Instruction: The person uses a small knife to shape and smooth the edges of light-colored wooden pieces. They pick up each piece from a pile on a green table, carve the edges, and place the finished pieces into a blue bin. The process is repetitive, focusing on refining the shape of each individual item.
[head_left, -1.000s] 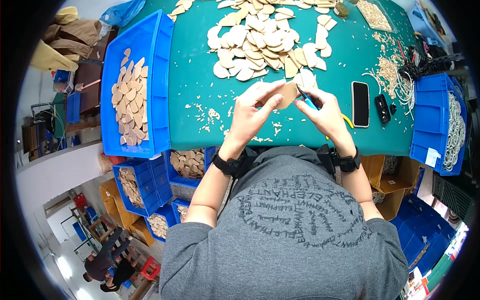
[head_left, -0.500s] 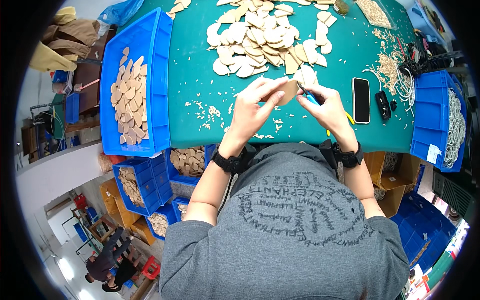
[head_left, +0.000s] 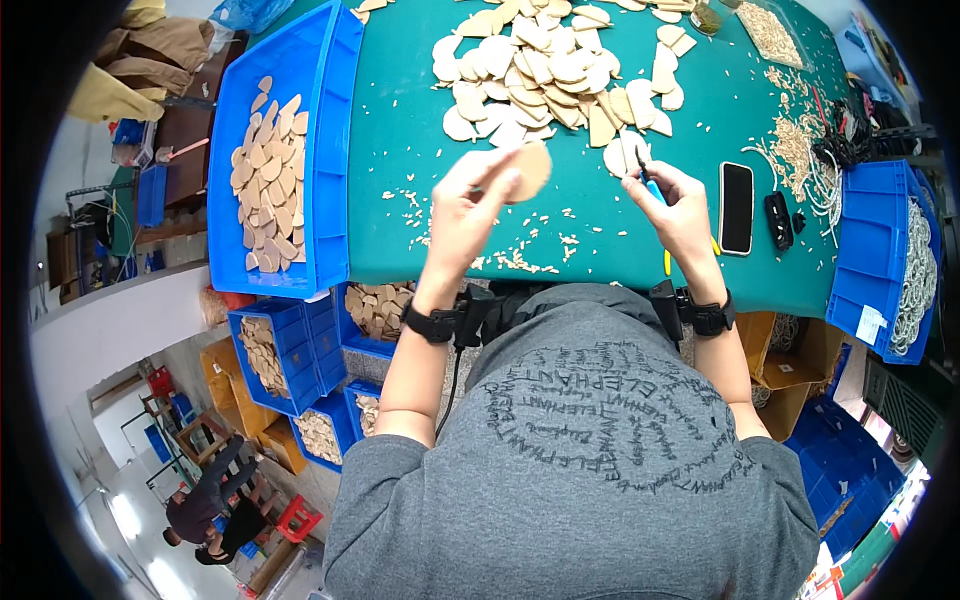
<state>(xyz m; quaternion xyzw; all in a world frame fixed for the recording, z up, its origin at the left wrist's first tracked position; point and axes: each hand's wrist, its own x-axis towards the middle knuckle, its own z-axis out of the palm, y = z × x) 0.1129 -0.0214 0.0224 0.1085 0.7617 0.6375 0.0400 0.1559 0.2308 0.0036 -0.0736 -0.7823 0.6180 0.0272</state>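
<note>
Item: wooden piece (head_left: 530, 168), round and tan, pinched in the fingertips of my left hand (head_left: 470, 205) above the green table (head_left: 400, 150), at 6 o'clock from the pile of wooden pieces (head_left: 560, 75). My right hand (head_left: 680, 205), at 3 o'clock from it, is closed around a blue-handled tool (head_left: 648, 186). Phone (head_left: 736, 207) at 3 o'clock of that hand; blue bin (head_left: 275, 160) at 9 o'clock

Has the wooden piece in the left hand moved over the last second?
Yes. The left hand has carried the wooden piece leftward, away from the black phone and the right hand, which it sat beside earlier.
</note>
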